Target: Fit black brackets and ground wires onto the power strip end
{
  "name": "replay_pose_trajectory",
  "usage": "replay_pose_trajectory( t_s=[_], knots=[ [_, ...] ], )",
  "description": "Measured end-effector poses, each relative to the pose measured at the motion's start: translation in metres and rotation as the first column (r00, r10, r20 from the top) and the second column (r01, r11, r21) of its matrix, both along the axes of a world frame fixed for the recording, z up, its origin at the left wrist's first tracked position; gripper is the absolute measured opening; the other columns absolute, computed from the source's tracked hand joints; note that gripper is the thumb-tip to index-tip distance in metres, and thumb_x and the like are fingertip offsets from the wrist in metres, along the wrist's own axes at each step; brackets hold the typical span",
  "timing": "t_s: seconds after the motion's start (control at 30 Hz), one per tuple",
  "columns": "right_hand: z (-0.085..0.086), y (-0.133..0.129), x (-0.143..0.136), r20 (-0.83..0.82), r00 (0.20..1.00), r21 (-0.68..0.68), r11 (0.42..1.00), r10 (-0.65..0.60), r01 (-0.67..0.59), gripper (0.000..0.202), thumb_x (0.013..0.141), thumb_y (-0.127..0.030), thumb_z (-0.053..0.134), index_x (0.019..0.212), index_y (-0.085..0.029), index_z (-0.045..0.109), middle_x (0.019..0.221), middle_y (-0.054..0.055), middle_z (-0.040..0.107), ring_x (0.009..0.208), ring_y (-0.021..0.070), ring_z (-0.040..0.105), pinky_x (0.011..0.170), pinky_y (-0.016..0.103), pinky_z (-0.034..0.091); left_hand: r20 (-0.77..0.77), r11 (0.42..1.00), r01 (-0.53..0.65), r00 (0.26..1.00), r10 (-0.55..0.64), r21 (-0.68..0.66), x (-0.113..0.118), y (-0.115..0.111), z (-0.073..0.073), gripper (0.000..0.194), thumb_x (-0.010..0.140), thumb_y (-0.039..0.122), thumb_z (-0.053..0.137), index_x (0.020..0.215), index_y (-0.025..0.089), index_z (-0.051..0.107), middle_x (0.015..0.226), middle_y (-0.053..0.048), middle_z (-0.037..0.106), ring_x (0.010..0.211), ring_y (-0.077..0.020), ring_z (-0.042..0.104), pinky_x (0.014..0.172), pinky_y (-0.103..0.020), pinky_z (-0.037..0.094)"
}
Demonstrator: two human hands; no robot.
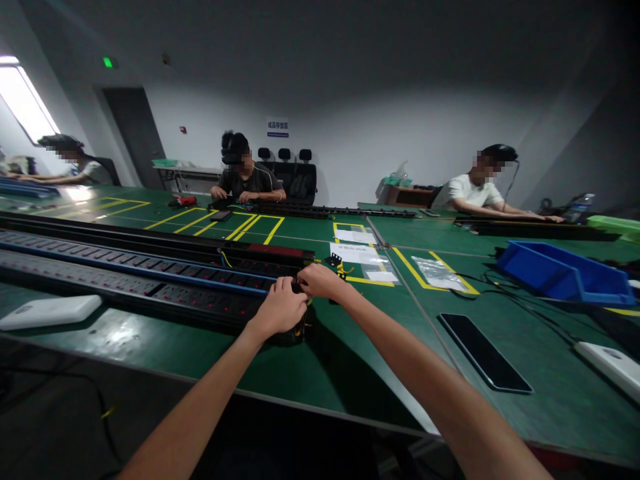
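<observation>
Count: one blue bin (565, 273), two white cases (53, 312); left hand (281, 307), right hand (320, 281), both curled, hold indeterminable. Blue-edged strip (165, 268) extends leftward from both.

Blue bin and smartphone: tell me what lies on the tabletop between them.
In the head view, black cables run across the green tabletop between the blue bin and the smartphone.

The left forearm (209, 400) and right forearm (425, 367) are observed bare, slender and smooth in outline, evenly tapered toward the hand end. The left hand (280, 308) and right hand (323, 281) are likewise uncovered; finer surface detail cannot be made out.
</observation>
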State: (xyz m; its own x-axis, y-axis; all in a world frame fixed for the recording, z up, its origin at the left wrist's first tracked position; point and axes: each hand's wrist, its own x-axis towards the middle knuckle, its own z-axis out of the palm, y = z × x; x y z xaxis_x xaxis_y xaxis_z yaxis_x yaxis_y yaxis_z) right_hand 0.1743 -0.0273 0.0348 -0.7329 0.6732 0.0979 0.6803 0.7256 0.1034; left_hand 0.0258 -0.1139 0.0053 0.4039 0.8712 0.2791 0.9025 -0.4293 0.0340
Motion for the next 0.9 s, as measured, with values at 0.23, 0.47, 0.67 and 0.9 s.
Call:
replay_pose_trajectory(
  t_s=[0.23,0.47,0.67,0.9],
  knots=[
    [0.0027,0.0013,-0.0032,0.004,1.0,-0.023,1.0,-0.021,0.021,0.027,0.088,-0.02,0.054,0.101,-0.013,0.076,0.096,0.016,0.075,0.09,0.0245,0.071,0.075,0.028,0.048,-0.012,1.0,-0.006,1.0,0.006,0.014,0.0006,-0.0017,0.0011,0.03,0.096,0.029,0.044,0.103,0.02,0.072,0.121,-0.016,0.05,0.121,-0.0341,0.043,0.1,-0.051,0.043],
    [0.0051,0.0027,-0.0081,0.047,0.998,-0.009,0.999,-0.032,0.032,0.026,0.086,-0.02,0.055,0.099,-0.012,0.077,0.097,0.018,0.075,0.09,0.0262,0.072,0.074,0.028,0.049,-0.005,1.0,-0.013,1.0,0.013,0.015,0.0015,-0.0014,-0.0001,0.03,0.095,0.029,0.044,0.098,0.018,0.072,0.119,-0.018,0.051,0.119,-0.0353,0.044,0.098,-0.052,0.043],
    [0.0034,0.0025,-0.0076,0.063,0.998,-0.001,1.0,-0.025,0.026,0.025,0.088,-0.022,0.056,0.098,-0.012,0.076,0.099,0.019,0.075,0.093,0.0261,0.071,0.076,0.028,0.049,0.032,1.0,-0.012,0.999,0.012,-0.008,0.0012,-0.0007,-0.0014,0.029,0.094,0.028,0.046,0.099,0.019,0.072,0.122,-0.017,0.052,0.121,-0.035,0.042,0.101,-0.052,0.041],
    [-0.0005,0.005,-0.0079,0.061,0.998,0.001,1.0,-0.024,0.024,0.026,0.088,-0.021,0.055,0.097,-0.01,0.076,0.097,0.02,0.075,0.09,0.0259,0.071,0.074,0.028,0.047,0.004,1.0,-0.007,1.0,0.007,-0.004,0.0014,-0.0015,-0.0001,0.031,0.095,0.029,0.044,0.104,0.019,0.072,0.122,-0.018,0.051,0.121,-0.0353,0.044,0.099,-0.052,0.043]
  ],
)
